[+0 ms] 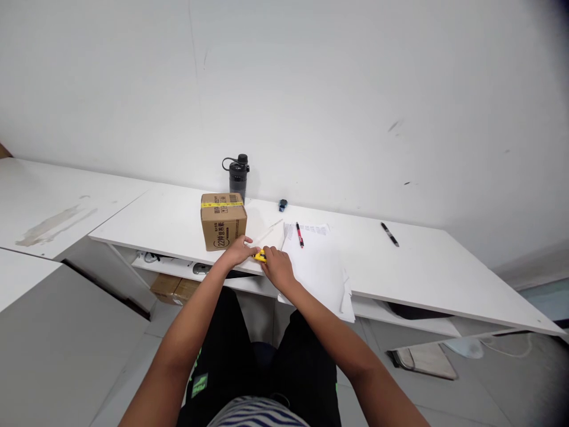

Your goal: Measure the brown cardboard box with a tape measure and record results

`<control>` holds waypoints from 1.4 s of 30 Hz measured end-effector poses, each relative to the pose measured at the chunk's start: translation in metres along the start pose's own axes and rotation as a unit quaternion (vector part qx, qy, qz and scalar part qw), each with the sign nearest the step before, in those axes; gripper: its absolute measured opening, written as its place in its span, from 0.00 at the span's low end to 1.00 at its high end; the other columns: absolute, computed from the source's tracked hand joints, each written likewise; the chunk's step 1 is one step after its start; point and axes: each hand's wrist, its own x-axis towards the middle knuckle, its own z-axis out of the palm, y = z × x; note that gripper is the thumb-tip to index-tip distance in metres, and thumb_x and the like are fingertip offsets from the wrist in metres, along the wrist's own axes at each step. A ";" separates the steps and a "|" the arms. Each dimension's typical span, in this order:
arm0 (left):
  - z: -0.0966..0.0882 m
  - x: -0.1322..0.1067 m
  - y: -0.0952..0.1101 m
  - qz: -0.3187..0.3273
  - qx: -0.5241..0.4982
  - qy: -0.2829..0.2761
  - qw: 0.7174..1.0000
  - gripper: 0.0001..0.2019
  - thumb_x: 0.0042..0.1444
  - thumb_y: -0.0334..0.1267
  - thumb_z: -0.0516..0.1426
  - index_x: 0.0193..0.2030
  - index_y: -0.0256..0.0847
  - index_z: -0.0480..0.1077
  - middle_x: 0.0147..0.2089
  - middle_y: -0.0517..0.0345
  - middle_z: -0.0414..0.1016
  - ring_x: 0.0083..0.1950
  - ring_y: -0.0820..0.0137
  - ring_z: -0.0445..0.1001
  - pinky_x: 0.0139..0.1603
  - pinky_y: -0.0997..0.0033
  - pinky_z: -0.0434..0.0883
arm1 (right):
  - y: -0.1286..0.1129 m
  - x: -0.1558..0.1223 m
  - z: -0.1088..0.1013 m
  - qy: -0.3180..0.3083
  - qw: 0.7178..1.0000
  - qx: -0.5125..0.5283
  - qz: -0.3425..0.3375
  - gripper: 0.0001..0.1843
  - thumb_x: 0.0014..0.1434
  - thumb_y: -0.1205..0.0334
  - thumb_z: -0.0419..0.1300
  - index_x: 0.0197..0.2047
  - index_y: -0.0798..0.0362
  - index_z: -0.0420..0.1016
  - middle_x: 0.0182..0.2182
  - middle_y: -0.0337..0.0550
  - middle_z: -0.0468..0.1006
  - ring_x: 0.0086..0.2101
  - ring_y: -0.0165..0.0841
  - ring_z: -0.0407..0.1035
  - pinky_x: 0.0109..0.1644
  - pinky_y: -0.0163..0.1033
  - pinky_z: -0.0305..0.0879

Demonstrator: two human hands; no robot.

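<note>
My right hand (278, 267) is closed around a small yellow tool (260, 255) with black parts, held just above the desk's front edge. Its exact kind is too small to make out. From the other side, my left hand (239, 252) reaches in, with its thumb and fingertips pinched at the tool's left end. Right behind my left hand stands a brown cardboard box (223, 228) with printed characters and a yellow strip across its top. White paper sheets (317, 267) lie to the right of my right hand, partly over the front edge.
A dark shaker bottle (239, 177) stands behind the box. A small dark object (283, 205) lies near the wall. A red and black pen (300, 235) rests on the papers, and a black pen (390, 234) farther right. Below is a shelf with cartons (171, 289).
</note>
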 end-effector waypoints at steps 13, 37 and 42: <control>0.001 0.003 -0.001 0.004 0.015 0.011 1.000 0.22 0.44 0.47 0.64 0.43 0.39 0.67 0.31 0.59 0.70 0.35 0.68 0.70 0.32 0.74 0.65 | 0.000 0.000 -0.002 0.003 1.000 -0.005 -0.004 0.15 0.61 0.61 0.58 0.50 0.53 0.62 0.42 0.46 0.73 0.41 0.39 0.67 0.43 0.41 0.57; 0.000 -0.003 0.006 0.004 0.019 -0.002 1.000 0.19 0.46 0.47 0.61 0.42 0.38 0.65 0.35 0.57 0.71 0.36 0.68 0.70 0.36 0.72 0.65 | 0.000 -0.001 -0.002 0.000 1.000 -0.001 -0.005 0.14 0.62 0.62 0.57 0.51 0.54 0.62 0.44 0.47 0.72 0.41 0.38 0.67 0.44 0.41 0.56; 0.001 -0.004 0.008 -0.002 0.014 -0.001 1.000 0.20 0.45 0.47 0.62 0.42 0.39 0.66 0.34 0.57 0.71 0.35 0.68 0.70 0.36 0.72 0.64 | 0.000 -0.001 -0.002 0.000 1.000 0.001 -0.006 0.14 0.62 0.62 0.57 0.51 0.54 0.62 0.43 0.47 0.71 0.41 0.38 0.67 0.43 0.41 0.56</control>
